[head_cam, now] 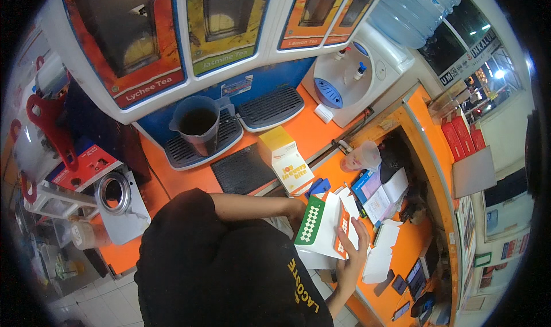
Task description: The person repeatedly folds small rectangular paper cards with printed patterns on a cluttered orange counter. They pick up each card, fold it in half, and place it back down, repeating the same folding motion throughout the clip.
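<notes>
A paperboard food box (320, 228) with a green checkered panel, white inner faces and an orange panel is at my hands, its flaps spread. My right hand (355, 245) grips its near right side, fingers over the orange panel and the white edge. At the box's far left side is my left hand (296, 213); its fingers are hidden behind the box. Just beyond stands a closed yellow and white carton (287, 165) bearing printed writing. An unfolded white box (381, 254) lies on the orange counter (379, 294) to the right of my right hand.
A pitcher of dark liquid (198, 122) stands on a drip tray (228, 144) under tea dispensers (146, 94). A water dispenser (344, 79) is beside them. Rightward lie a plastic cup (361, 155), an open notebook (379, 204) and several phones (399, 285). A cup sealer (114, 193) is leftward.
</notes>
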The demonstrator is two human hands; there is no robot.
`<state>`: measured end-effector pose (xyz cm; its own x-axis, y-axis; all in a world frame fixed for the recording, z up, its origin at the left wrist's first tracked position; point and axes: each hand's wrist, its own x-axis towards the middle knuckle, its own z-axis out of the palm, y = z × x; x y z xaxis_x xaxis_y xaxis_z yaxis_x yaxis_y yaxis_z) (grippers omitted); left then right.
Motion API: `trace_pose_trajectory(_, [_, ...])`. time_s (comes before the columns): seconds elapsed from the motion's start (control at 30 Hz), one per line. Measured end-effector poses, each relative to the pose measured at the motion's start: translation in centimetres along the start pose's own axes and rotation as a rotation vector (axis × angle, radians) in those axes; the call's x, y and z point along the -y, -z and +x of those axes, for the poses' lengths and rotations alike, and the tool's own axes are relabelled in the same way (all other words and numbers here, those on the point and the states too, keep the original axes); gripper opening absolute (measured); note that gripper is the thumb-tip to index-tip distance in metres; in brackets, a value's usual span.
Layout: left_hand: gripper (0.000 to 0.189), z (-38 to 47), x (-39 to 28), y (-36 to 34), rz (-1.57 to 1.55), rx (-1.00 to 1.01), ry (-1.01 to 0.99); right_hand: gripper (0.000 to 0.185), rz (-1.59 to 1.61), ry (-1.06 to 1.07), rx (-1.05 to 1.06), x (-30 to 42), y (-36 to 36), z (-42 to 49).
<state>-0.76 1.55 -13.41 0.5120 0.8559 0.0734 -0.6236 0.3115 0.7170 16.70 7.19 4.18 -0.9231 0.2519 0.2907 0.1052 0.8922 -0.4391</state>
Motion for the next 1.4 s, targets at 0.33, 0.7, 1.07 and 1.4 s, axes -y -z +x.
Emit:
trace_pose_trajectory(0.33, [0.062,-4.3,-6.2,-1.6,0.953,-0.374,-0.086,0.112,0.146,-0.017,0.093,-2.5,-1.5,0.8])
trace_pose_trajectory(0.7, [0.082,-15.1,-13.8,2.9,1.530,-1.570,0.497,0.082,1.437,-0.466,0.124,-7.1,-12.6,7.6])
trace_pose_trajectory(1.07, [0.088,-15.5,-9.0,9.5,1.603,-1.516,0.551,0.057,0.974,-0.501,0.118,-12.5,-19.9,6.2])
trace_pose_trajectory(1.4, [0.117,-14.0,-7.3,10.5,1.394,-1.545,0.872,0.049,-0.021,0.121,-0.057,-7.3,-18.9,8.0])
